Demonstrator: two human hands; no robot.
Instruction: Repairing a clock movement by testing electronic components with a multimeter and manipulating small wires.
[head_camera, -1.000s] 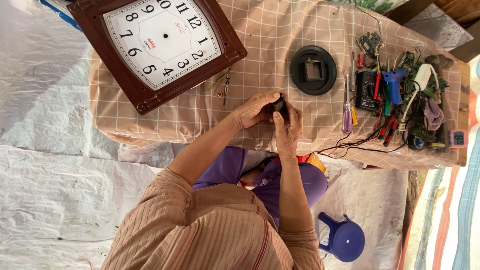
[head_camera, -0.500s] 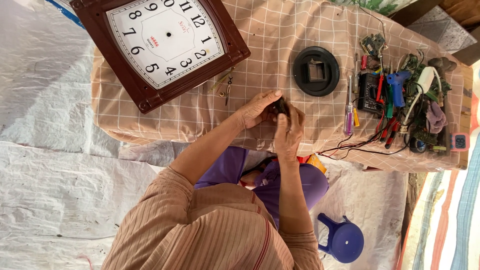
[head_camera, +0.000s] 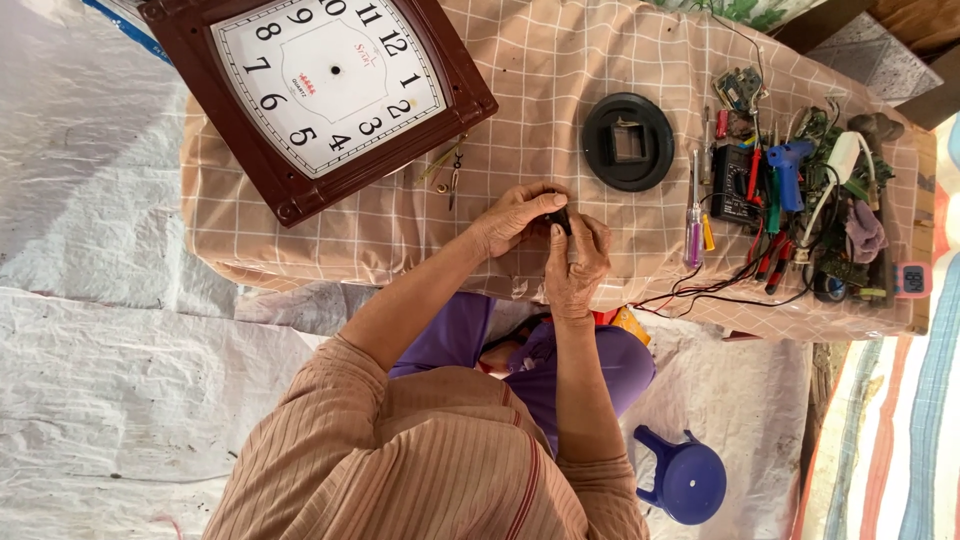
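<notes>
My left hand (head_camera: 512, 220) and my right hand (head_camera: 576, 268) meet over the near edge of a low table covered in a checked pink cloth (head_camera: 560, 70). Together they hold a small black part (head_camera: 561, 217), pinched between the fingertips of both hands and mostly hidden by them. A large brown-framed wall clock (head_camera: 320, 90) with a white dial and no hands on it lies face up at the table's left. Loose thin clock hands (head_camera: 452, 168) lie on the cloth beside the clock.
A black round holder with a square opening (head_camera: 628, 141) lies beyond my hands. Screwdrivers (head_camera: 694, 215), a black meter (head_camera: 735, 185), a blue glue gun (head_camera: 788, 165), wires and circuit boards crowd the right end. A blue plastic stool (head_camera: 692, 482) stands on the white sheeting (head_camera: 120, 360).
My hands stay together on the small black part, with the fingers shifting slightly on it. The view has drifted a little; nothing on the table has moved.
</notes>
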